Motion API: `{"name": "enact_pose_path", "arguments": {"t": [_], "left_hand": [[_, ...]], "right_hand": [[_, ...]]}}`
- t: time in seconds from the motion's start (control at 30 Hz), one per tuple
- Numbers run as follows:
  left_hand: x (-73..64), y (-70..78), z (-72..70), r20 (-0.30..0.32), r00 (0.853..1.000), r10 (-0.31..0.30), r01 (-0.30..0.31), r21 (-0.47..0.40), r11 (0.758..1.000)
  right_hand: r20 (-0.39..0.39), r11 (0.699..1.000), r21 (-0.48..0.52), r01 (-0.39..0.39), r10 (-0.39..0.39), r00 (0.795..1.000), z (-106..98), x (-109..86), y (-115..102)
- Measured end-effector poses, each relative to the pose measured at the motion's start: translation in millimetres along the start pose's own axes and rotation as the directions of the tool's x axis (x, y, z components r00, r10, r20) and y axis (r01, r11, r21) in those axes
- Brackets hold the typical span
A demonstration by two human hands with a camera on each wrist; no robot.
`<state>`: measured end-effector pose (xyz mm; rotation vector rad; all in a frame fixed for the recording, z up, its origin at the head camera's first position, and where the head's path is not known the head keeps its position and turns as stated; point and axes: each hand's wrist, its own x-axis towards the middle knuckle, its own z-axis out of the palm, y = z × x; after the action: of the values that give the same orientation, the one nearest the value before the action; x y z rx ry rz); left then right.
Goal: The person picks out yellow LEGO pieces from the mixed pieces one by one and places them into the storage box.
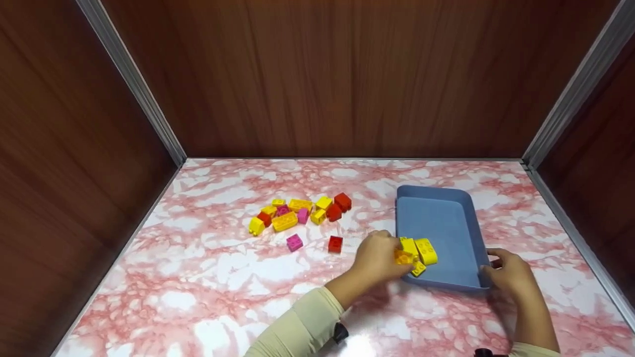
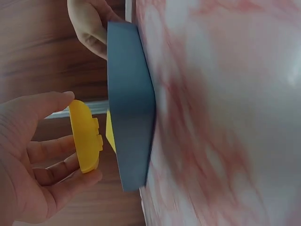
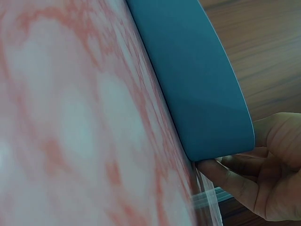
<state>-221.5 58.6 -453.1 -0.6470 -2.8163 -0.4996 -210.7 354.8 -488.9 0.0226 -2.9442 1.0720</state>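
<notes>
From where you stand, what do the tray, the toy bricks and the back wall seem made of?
Tray: likely plastic, smooth, satiny; thin walls, rounded corners.
Toy bricks: likely plastic, fairly glossy; studs and bright, even colour.
Back wall: wood or wood-look laminate, low sheen; the grain leaves it open.

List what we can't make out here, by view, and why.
Head: part of the held yellow block, covered by the left hand; the rest of the left sleeve, cut off by the bottom edge.
Left wrist: the tray's floor, behind its wall; the top of the right hand, cut off by the top edge.
Right wrist: tray contents, hidden by its outer wall.
</notes>
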Motion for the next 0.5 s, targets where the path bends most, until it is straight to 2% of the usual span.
{"name": "enact_pose_path", "arguments": {"t": [0.37,0.5], "left_hand": [[9.0,37.1,23.1,-0.003,0.996,0.090,-0.089,0.116,0.989],[10.5,44.0,32.6,-0.021,0.996,0.084,-0.080,0.160,0.984]], "right_hand": [[-0.007,1.000,0.002,-0.008,0.008,1.000,-1.9,-0.5,-0.2],[-0.003,1.000,0.007,-0.008,0.008,1.000,-2.2,-0.9,-0.4]]}}
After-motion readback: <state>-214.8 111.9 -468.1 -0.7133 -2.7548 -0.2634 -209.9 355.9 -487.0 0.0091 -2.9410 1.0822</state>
